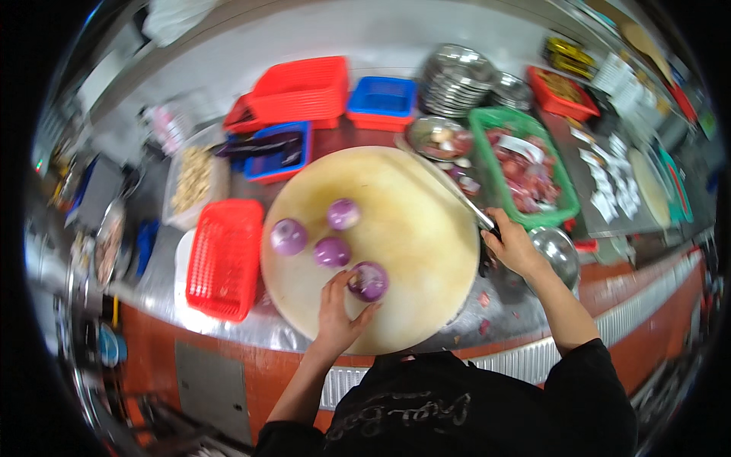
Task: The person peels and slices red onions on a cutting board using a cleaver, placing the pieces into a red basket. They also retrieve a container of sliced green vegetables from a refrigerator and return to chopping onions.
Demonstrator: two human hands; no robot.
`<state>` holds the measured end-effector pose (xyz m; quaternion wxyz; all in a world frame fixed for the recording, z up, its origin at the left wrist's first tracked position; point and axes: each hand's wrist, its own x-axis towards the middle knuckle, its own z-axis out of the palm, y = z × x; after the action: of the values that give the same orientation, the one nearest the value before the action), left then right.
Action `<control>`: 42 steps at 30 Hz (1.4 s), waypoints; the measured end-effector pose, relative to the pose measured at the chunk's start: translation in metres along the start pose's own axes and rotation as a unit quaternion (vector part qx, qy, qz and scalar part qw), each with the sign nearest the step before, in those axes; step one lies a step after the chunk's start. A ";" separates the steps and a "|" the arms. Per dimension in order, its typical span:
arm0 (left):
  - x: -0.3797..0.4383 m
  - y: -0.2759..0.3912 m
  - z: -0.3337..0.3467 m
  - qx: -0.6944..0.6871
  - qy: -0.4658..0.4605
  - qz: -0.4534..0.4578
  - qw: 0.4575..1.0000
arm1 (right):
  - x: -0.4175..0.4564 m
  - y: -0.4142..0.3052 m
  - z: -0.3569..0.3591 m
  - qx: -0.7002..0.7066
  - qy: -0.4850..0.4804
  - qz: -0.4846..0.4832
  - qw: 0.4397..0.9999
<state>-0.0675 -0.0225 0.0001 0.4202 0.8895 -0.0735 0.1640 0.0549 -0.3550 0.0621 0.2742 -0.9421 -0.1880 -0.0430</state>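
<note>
Several peeled red onions, among them one at the far side (343, 214), lie on a round, pale yellow cutting board (417, 228). My left hand (338, 317) has its fingertips on the left side of the nearest red onion (370, 283), with the thumb at its near edge. In my right hand (517, 243) is the dark handle of a knife (469, 207). Its long blade slants away to the far left, along the board's right rim, apart from the onions on the board.
A red plastic basket (224, 260) and a tub of pale chopped pieces (193, 177) stand left. Blue and red baskets (381, 97) and stacked steel bowls (457, 80) line the wall. Right of the board are a green basket of raw meat (565, 194) and a steel bowl (554, 254).
</note>
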 end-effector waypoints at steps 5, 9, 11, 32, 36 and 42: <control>0.003 -0.007 0.001 -0.025 -0.038 -0.016 0.999 | -0.057 -0.017 -0.021 0.563 0.158 0.359 0.727; 0.020 -0.002 0.014 -0.004 -0.069 0.075 0.995 | -0.107 0.020 0.027 0.726 0.193 0.386 0.535; 0.025 -0.008 0.016 0.001 -0.060 0.081 0.995 | -0.137 -0.016 0.057 0.647 0.191 0.399 0.621; 0.041 0.001 0.061 -0.022 0.027 -0.026 0.999 | -0.054 -0.079 0.008 0.084 -0.221 0.110 0.965; 0.067 0.018 0.045 0.055 -0.078 -0.008 0.995 | -0.059 -0.066 0.004 0.045 -0.183 0.098 0.977; 0.082 0.025 0.059 0.103 -0.150 0.033 0.983 | -0.067 -0.065 0.015 0.053 -0.201 0.101 0.973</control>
<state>0.0157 -0.0834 0.0126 0.3050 0.9395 -0.1479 0.0497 -0.0323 -0.3186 0.0695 0.2831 -0.9298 -0.1453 0.1851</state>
